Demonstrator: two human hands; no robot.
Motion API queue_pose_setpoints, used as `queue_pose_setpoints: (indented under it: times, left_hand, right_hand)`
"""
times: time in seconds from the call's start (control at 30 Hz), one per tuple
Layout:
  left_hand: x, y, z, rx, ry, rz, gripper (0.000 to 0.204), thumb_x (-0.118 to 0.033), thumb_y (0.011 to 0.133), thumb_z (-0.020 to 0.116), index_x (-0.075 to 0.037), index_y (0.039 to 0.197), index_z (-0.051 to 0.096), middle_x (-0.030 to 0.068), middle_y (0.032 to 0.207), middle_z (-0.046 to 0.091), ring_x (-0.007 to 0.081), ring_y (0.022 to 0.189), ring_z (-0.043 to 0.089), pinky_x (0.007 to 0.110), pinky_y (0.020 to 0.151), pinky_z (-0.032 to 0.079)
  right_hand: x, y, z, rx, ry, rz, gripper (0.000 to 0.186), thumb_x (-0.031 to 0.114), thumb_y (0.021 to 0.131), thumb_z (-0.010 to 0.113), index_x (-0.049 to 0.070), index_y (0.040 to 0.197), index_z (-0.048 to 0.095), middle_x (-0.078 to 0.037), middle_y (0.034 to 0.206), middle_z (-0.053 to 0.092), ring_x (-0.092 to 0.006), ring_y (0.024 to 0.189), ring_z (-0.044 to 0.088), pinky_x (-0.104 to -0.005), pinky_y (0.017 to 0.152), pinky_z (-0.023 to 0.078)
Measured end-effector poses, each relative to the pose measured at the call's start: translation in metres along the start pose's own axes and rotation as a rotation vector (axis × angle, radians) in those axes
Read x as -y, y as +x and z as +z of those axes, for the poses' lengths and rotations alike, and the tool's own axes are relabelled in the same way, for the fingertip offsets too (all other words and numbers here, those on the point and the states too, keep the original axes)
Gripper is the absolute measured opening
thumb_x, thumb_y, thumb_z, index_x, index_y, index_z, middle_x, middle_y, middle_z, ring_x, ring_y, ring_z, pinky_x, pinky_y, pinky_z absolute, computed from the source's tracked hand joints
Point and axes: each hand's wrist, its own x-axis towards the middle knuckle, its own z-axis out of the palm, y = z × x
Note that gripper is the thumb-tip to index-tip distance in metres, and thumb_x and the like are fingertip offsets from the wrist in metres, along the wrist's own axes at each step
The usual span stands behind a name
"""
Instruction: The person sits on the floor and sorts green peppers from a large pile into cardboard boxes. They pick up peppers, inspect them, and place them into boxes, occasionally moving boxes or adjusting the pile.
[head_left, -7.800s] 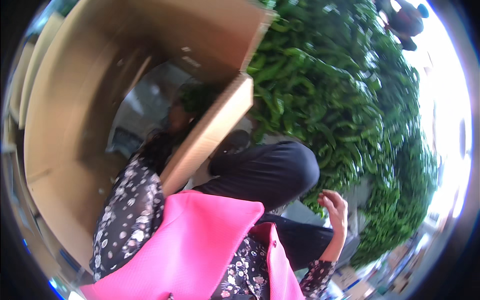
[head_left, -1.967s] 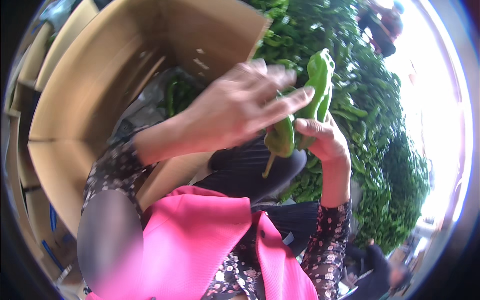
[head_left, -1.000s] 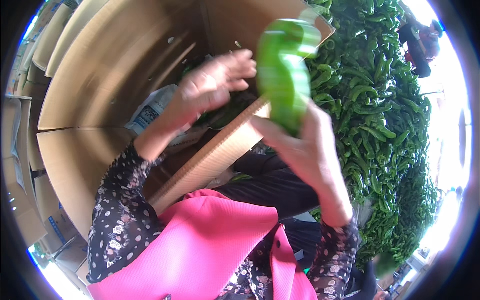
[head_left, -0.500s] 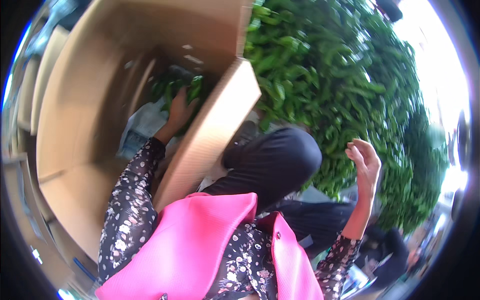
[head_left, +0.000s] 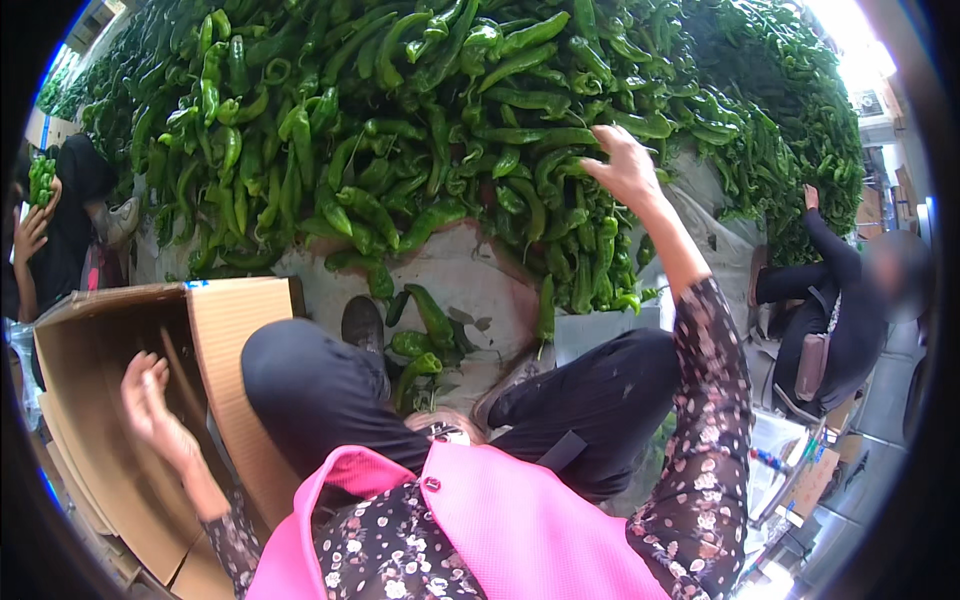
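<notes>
My left hand [head_left: 157, 412] hovers at the mouth of a tall cardboard box [head_left: 245, 375] on my left. Its fingers are loosely bent and somewhat apart, with nothing seen in them. Ahead of me lies a large heap of long green peppers [head_left: 400, 150]. At its near right side, my right hand [head_left: 628, 170] reaches over the peppers, thumb and fingers spread. The fingertips are at or just above a long pepper; whether they touch it I cannot tell. Most of the box's inside is shaded, and its bottom does not show.
Several loose peppers [head_left: 425, 315] lie on a pale sheet [head_left: 480, 265] between my shoes. On the far left, another person's hand [head_left: 35, 225] is beside a bunch of peppers. At the right, a person in dark clothes [head_left: 835, 290] sits by the heap, one arm stretched toward it.
My view has swung from the box to the pepper heap. My left hand has come up out of the box, leaving peppers inside. My right hand has reached forward over the heap.
</notes>
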Motion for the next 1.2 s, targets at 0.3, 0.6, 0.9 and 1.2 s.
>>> queue_pose_setpoints:
  times: [0.3, 0.6, 0.9, 1.2]
  left_hand:
    - [-0.159, 0.002, 0.261, 1.163, 0.001, 0.595, 0.021, -0.002, 0.083, 0.060, 0.003, 0.104, 0.059, 0.0130, 0.098, 0.061, 0.0229, 0.084, 0.061, 0.031, 0.078, 0.050]
    - [-0.017, -0.035, 0.574, 0.994, 0.749, 1.079, 0.061, -0.013, 0.073, 0.066, 0.000, 0.129, 0.046, 0.0144, 0.120, 0.056, 0.0286, 0.118, 0.052, 0.044, 0.106, 0.035]
    - [-0.006, -0.027, 0.555, 1.039, 0.756, 0.828, 0.036, -0.028, 0.069, 0.073, -0.005, 0.094, 0.063, 0.0148, 0.093, 0.062, 0.0292, 0.091, 0.062, 0.041, 0.080, 0.049]
    - [0.039, -0.055, 0.531, 0.995, 0.267, 0.166, 0.067, -0.035, 0.073, 0.069, 0.003, 0.125, 0.050, 0.0247, 0.117, 0.062, 0.0360, 0.111, 0.059, 0.040, 0.093, 0.047]
  right_hand:
    - [-0.031, 0.130, 0.130, 0.075, -0.447, -0.003, 0.050, 0.017, 0.068, 0.075, 0.007, 0.113, 0.057, -0.012, 0.109, 0.061, -0.0304, 0.107, 0.056, -0.0438, 0.090, 0.046]
    - [-0.051, 0.063, 0.039, 0.268, 0.305, 0.345, 0.038, 0.018, 0.071, 0.072, -0.001, 0.102, 0.061, -0.014, 0.087, 0.065, -0.0240, 0.082, 0.063, -0.0396, 0.074, 0.049]
    - [-0.049, -0.031, 0.000, -0.018, 1.178, 0.680, 0.028, 0.018, 0.080, 0.073, 0.000, 0.097, 0.061, -0.005, 0.086, 0.063, -0.0110, 0.071, 0.060, -0.0258, 0.064, 0.054]
    - [-0.008, -0.005, 0.024, 0.076, 1.149, 0.550, 0.029, 0.018, 0.080, 0.074, 0.000, 0.099, 0.061, -0.005, 0.088, 0.063, -0.0113, 0.074, 0.063, -0.0256, 0.067, 0.056]
